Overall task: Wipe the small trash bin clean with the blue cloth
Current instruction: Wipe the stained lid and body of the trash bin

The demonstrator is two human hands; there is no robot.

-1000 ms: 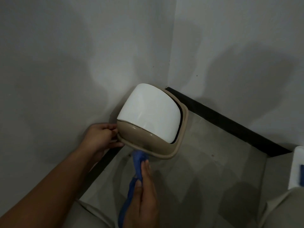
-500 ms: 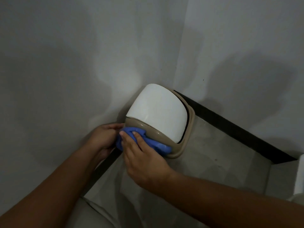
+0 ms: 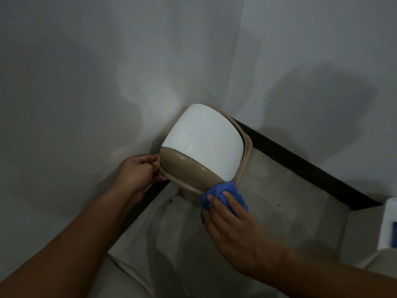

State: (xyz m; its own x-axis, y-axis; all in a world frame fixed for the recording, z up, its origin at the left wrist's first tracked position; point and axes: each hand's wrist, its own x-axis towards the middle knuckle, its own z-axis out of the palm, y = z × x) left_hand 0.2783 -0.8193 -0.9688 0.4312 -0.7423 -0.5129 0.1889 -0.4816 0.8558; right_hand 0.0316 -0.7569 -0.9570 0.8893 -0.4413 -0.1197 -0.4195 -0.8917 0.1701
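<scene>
- the wiping step is in hand: the right hand (image 3: 231, 220) presses the bunched cloth (image 3: 223, 195) flat against the near right corner of the bin (image 3: 189, 171), fingers spread over the cloth, not gripping it tight.
- the left hand (image 3: 139, 171) pinches the bin's tan rim at its left edge, fingers curled on it, steadying the bin.
- the bin sits in the corner where two walls (image 3: 86, 72) meet, its white lid (image 3: 204, 143) domed up and facing the camera; it looks tilted, though its base is hidden.
- much of the tan band and all the lid look unwiped, so i judge the job is early to midway.
- next move likely calls for sliding the cloth along the rim or up onto the lid, with the left hand holding firm so the bin does not swing.
- room is tight behind and to the left, against the walls and dark skirting (image 3: 300, 168); the floor (image 3: 268, 201) to the right and front is open for the arm.
- a white object (image 3: 390, 222) at the far right edge is well apart.
</scene>
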